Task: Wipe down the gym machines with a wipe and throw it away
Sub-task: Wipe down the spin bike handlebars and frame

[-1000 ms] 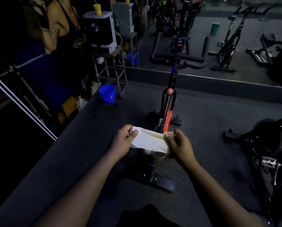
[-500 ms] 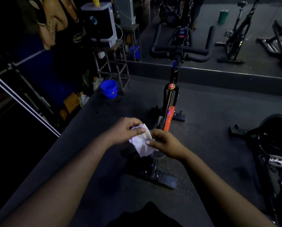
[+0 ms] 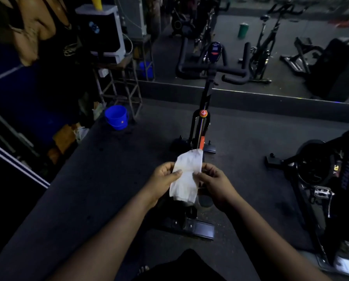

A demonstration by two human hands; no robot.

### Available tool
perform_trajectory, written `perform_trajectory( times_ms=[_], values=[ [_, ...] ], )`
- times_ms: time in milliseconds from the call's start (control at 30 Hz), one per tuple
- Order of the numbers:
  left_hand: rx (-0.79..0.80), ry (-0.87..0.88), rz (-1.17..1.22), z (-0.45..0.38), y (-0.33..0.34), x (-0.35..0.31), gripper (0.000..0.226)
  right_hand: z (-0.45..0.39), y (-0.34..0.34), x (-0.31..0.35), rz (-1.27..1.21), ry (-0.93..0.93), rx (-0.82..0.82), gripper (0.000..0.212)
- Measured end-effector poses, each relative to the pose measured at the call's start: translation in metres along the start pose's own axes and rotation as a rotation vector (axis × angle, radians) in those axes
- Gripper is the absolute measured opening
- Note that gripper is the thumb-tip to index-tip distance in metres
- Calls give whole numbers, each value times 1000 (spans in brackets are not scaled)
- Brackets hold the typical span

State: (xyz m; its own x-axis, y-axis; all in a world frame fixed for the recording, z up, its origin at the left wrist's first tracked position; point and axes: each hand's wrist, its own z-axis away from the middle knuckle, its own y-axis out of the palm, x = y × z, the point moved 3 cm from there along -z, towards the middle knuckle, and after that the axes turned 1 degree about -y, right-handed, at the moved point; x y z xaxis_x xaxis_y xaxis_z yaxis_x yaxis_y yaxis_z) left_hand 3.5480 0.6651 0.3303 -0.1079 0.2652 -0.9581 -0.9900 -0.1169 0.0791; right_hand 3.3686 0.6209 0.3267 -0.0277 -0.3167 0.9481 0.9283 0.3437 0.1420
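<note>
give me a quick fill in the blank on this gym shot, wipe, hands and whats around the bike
1. The wipe is held by ____ hands, left hand and right hand.
2. The colour of the wipe is ____.
3. The bucket on the floor is ____ in colour.
4. The spin bike stands facing a wall ____.

Missing words: both; white; blue; mirror

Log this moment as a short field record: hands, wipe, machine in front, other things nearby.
left hand: pinches the wipe's left edge
right hand: pinches the wipe's right edge
wipe: white, held up lengthwise between both hands, not touching a machine
exercise bike: straight ahead, handlebars facing a mirror
second bike: on the right
blue bucket: on the floor, front left
</note>
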Motion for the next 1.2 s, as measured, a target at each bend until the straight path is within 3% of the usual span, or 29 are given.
perform_trajectory(
  times_ms=[167,300,367,433,500,567,700,767,867,1000,1067,1133,1200],
  values=[
    [121,152,52,-23,-31,-36,27,-3,21,42,88,-242,-13,8],
    [170,106,125,-34,-50,-40,24,-1,36,53,379,-438,-83,33],
    [232,-6,167,-38,-56,-31,27,-2,39,45,522,-453,-150,40],
    [247,-66,153,-39,-53,-18,25,0,35,30,452,-359,-214,43],
    [273,-55,111,-45,-50,-2,9,0,33,5,170,-187,-312,40],
    [310,-49,53,-50,-43,17,15,3,31,-23,-92,-5,-411,27],
    [374,-66,4,-58,-29,46,29,5,27,-60,-132,187,-311,40],
    [378,-49,-41,-61,-26,58,35,5,24,-66,-90,164,-346,28],
    [311,-27,-190,-76,-15,76,38,-7,-7,-70,102,49,-542,14],
    [248,50,-601,-88,-11,93,45,-32,-35,-60,659,-193,-689,14],
    [287,47,-875,-94,-6,100,63,-49,-44,-65,897,-302,-595,27],
    [351,25,-1124,-97,-3,107,78,-62,-47,-87,1099,-296,-434,47],
    [425,30,-1327,-98,4,117,84,-63,-49,-117,1245,-280,-248,45]
  ],
)
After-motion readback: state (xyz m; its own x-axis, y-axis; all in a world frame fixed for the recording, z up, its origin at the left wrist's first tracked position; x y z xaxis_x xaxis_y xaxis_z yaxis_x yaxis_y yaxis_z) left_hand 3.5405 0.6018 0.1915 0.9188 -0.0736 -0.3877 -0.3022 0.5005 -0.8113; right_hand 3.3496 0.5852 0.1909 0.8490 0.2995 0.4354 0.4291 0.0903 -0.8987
